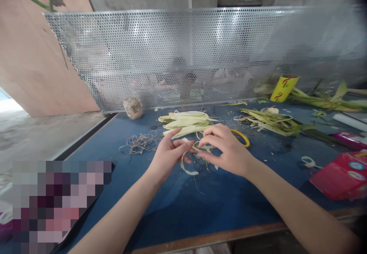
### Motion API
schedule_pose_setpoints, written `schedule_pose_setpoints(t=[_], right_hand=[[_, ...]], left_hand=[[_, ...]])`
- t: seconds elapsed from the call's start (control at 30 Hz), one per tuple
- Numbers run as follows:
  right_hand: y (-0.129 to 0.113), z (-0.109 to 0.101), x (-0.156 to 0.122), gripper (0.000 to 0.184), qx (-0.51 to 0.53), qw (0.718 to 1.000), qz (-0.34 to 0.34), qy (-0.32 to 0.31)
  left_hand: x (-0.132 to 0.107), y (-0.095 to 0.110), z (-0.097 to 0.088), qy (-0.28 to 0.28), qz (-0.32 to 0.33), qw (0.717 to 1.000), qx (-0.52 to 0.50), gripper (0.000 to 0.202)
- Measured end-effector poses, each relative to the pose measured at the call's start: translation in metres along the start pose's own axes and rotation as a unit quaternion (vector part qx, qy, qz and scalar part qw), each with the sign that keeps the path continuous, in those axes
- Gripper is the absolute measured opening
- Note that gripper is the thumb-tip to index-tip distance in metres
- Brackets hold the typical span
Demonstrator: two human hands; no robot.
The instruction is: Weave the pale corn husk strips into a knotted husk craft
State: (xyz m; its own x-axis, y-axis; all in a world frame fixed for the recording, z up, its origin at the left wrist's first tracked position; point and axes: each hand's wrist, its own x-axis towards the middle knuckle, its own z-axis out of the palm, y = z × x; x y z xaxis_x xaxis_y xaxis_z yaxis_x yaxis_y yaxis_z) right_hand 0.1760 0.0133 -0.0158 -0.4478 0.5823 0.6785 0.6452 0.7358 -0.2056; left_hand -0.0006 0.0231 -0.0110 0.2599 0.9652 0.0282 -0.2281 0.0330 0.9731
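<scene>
My left hand [169, 152] pinches a pale strip of corn husk [185, 166] between thumb and fingers, over the middle of the blue table. The strip's loose end curls down below the fingertips. My right hand [225, 147] has its thumb and fingers closed on the same pale strip, just to the right. Behind the hands lies a pile of pale green corn husks [186, 122]. Small scraps and thin fibres lie beneath the fingers. Partly hidden behind my right hand is a yellow ring [243, 137].
Tangled brown twine [140, 144] lies left of the husks, with a wrapped lump [133, 108] behind it. Greener husks [266, 120], a yellow cylinder [283, 89] and a red box [341, 173] are on the right. A perforated metal screen [160, 55] borders the table's back.
</scene>
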Motion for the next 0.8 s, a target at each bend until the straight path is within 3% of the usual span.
schedule_pose_setpoints(t=[0.17,0.47,0.8], right_hand=[[-0.0019,0.0022,-0.0005,0.010,-0.046,0.999,0.016,-0.014],[-0.0063,-0.0009,0.0004,0.011,-0.030,0.996,0.028,-0.075],[-0.0053,-0.0070,0.0008,0.008,0.014,0.992,0.041,-0.115]], left_hand=[[-0.0004,-0.0004,0.0011,-0.016,0.009,1.000,0.024,0.078],[-0.0009,-0.0018,-0.0003,-0.034,0.046,0.995,0.077,0.075],[-0.0003,0.0036,0.0006,-0.006,0.040,0.999,0.023,0.080]])
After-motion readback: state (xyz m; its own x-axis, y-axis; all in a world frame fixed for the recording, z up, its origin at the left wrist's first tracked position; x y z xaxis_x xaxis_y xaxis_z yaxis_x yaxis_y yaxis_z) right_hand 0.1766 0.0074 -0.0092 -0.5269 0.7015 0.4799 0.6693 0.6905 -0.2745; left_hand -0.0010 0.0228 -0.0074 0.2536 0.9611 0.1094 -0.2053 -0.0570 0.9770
